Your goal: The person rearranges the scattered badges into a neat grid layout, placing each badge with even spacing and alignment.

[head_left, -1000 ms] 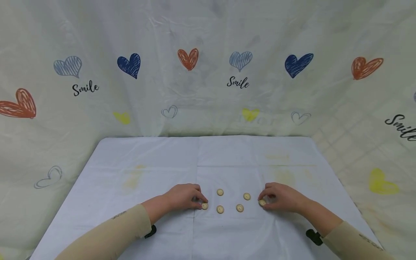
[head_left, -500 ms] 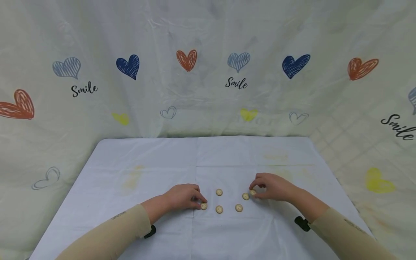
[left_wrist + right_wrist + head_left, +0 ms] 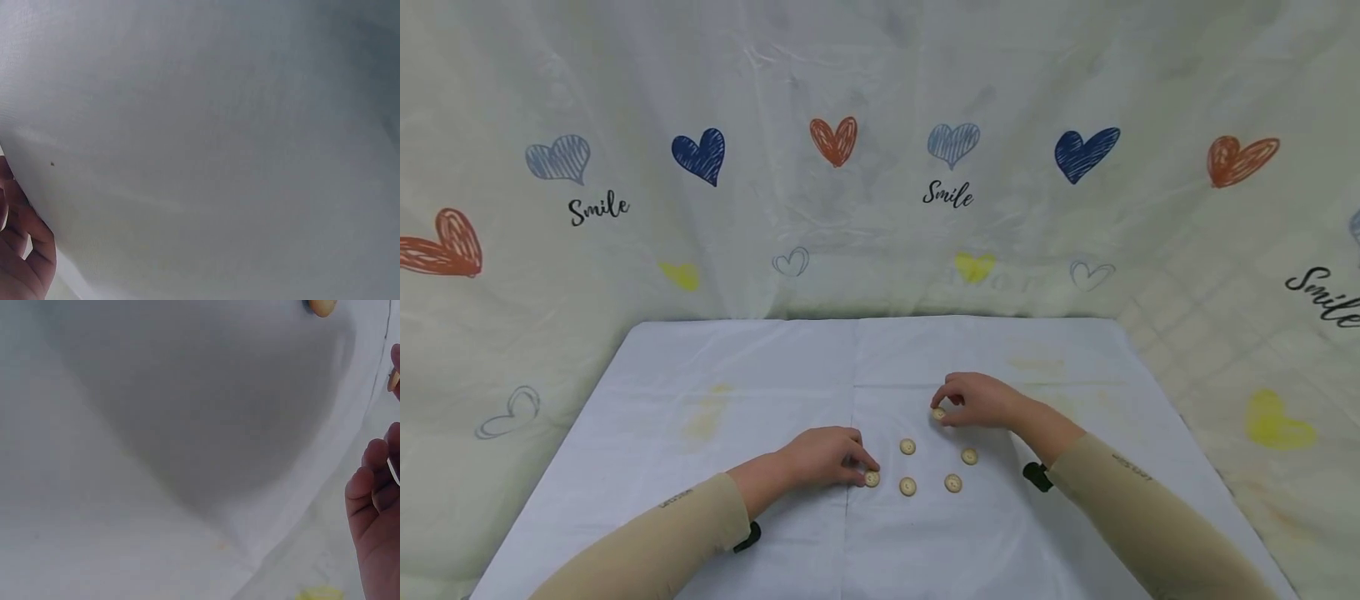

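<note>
- Head view: the left hand (image 3: pixel 829 456) has its grip together, thumb and finger pinching a left button (image 3: pixel 872 479) low over the white-covered surface (image 3: pixel 775 358).
- The right hand (image 3: pixel 981 400) reaches farther forward, its grip clamped on a right button (image 3: pixel 938 413); whether that button touches the cloth, I cannot tell.
- Four more wooden buttons lie apart from one another: a back-left button (image 3: pixel 907 447), a front-left button (image 3: pixel 907 486) nearer the person, a back-right button (image 3: pixel 970 456) and a front-right button (image 3: pixel 953 483).
- The left button sits just beside the front-left one; the right button is beyond all four.
- Both arms wear tan sleeves (image 3: pixel 640 533), with a dark piece (image 3: pixel 1037 477) at each cuff.
- Behind hangs a pale backdrop (image 3: pixel 880 75) printed with hearts and "Smile".
- Left wrist view: fingers show at the edge, the pinch hidden.
</note>
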`<state>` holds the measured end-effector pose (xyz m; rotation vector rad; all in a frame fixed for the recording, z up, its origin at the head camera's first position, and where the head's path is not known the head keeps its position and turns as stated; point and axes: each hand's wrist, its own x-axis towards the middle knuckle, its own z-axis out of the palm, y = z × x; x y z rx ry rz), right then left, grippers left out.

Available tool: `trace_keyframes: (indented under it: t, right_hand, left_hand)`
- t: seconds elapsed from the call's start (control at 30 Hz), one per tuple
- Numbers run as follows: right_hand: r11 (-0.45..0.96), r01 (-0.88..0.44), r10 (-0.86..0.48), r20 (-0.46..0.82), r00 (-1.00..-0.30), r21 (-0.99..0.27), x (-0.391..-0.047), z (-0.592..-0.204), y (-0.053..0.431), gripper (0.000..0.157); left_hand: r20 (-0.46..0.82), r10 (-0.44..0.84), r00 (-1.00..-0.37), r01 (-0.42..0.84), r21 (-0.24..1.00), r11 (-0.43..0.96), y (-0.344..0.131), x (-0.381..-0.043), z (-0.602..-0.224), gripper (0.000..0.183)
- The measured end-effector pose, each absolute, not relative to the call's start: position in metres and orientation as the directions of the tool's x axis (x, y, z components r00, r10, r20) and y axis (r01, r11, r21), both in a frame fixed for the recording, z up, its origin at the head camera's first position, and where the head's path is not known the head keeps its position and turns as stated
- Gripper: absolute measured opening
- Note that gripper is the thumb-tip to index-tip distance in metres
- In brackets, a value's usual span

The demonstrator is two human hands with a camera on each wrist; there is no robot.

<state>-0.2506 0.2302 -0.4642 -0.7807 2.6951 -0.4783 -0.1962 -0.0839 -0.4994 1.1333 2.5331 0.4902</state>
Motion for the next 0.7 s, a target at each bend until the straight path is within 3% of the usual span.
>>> trace_keyframes:
  t: [0.7]
  right_hand:
    - [0.804, -0.455, -0.563, -0.245, -0.789, -0.384, -0.303, -0.480, 0.152, 0.015]
  left_hand:
    - [-0.148, 0.769, -0.622, 0.650, 0.450, 0.612, -0.086, -0.198, -0.500, 0.028]
